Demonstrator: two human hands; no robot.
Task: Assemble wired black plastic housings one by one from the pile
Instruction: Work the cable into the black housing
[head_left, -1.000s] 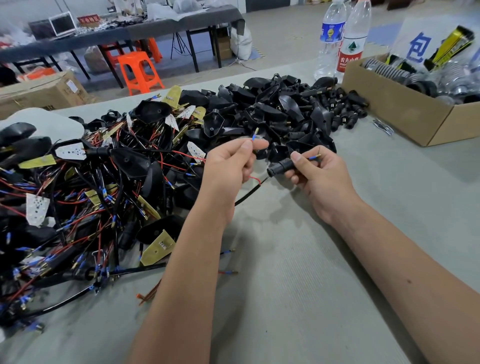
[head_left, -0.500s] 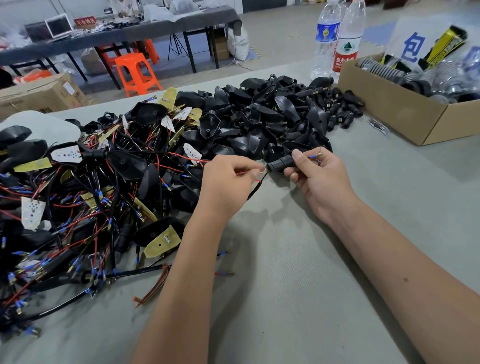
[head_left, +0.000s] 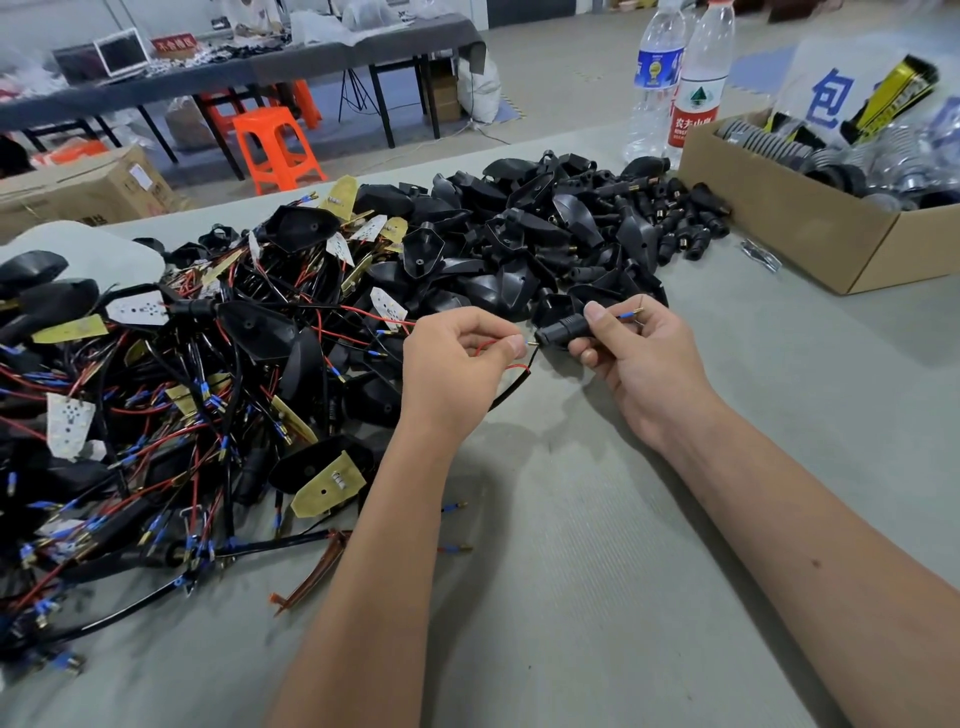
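My right hand (head_left: 636, 353) grips a small ribbed black connector sleeve (head_left: 562, 332) between thumb and fingers; a blue-tipped wire end (head_left: 629, 313) sticks out past the thumb. My left hand (head_left: 457, 364) pinches a red wire (head_left: 485, 348) and holds its brass tip right at the sleeve's left opening. A black cable (head_left: 511, 387) runs down from the sleeve under my left hand. Behind lies the pile of empty black housings (head_left: 519, 244), and to the left a tangle of wired housings with circuit boards (head_left: 182, 374).
A cardboard box (head_left: 800, 228) of round parts stands at the right rear, with two water bottles (head_left: 675, 83) behind it. Loose blue-tipped wires (head_left: 454, 506) lie beside my left forearm. Grey table mat (head_left: 597, 571) spreads in front. An orange stool (head_left: 272, 145) stands beyond the table.
My left hand has dropped from above the pile and brought the red wire's tip to the sleeve's opening. My right hand has held the sleeve nearly still.
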